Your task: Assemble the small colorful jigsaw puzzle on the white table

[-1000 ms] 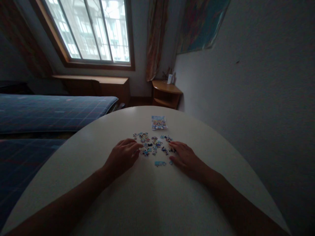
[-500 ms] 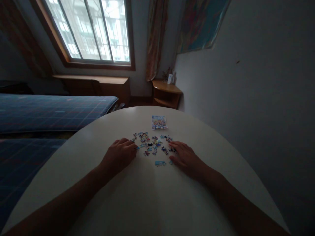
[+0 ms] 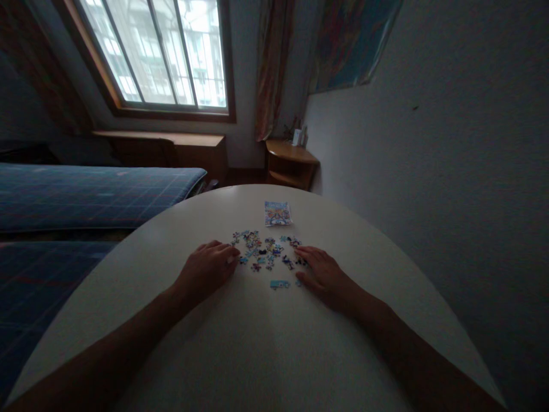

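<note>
Several loose jigsaw puzzle pieces (image 3: 253,240) lie scattered on the white round table (image 3: 266,349), between my two hands. My left hand (image 3: 208,266) is at the left edge of the pile, its fingers curled together with a small pale puzzle piece (image 3: 230,260) showing at the fingertips. On the other side my right hand (image 3: 323,276) rests with fingers stretched out and apart, its tips touching or close beside a few dark pieces (image 3: 301,261). A joined light-blue strip of pieces (image 3: 279,284) lies nearer to me, with a small blue piece (image 3: 298,282) by my right thumb.
Beyond the pile lies a printed picture packet (image 3: 278,214). A bed with a blue plaid mattress (image 3: 94,197) stands to the left of the table. A wooden corner shelf (image 3: 291,152) is past the far edge, and a wall (image 3: 429,171) runs along the right.
My left fingers have turned slightly, and a pale piece now shows between them. The right hand stays almost where it was.
</note>
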Tool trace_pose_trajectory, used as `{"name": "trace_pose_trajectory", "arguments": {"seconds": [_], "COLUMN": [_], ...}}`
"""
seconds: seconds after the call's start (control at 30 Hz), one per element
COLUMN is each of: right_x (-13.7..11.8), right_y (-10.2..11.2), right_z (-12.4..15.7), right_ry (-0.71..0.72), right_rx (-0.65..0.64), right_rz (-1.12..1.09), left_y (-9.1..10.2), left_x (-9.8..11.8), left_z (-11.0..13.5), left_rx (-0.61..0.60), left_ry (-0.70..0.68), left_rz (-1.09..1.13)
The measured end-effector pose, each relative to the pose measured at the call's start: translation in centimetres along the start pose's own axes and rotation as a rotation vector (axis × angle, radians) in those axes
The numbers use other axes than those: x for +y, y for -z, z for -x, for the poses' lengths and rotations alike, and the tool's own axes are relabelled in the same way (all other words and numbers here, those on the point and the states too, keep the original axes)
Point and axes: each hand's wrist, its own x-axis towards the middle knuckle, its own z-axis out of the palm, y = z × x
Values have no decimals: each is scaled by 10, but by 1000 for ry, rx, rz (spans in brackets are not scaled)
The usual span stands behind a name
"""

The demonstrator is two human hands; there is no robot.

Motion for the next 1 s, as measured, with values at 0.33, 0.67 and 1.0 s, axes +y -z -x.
{"name": "trace_pose_trajectory", "arguments": {"seconds": [0.33, 0.67, 1.0], "right_x": [2, 0, 1], "right_y": [-2, -1, 0], "right_z": [0, 0, 0], "right_ry": [14, 20, -2], "right_rx": [20, 14, 1], "right_rz": [-3, -4, 3], "left_y": [-5, -13, -24], "left_x": [-12, -19, -10], "left_z": [-2, -5, -3], "left_rx": [64, 192, 133], "left_ry": [37, -17, -330], "left_rz": [-68, 25, 124]}}
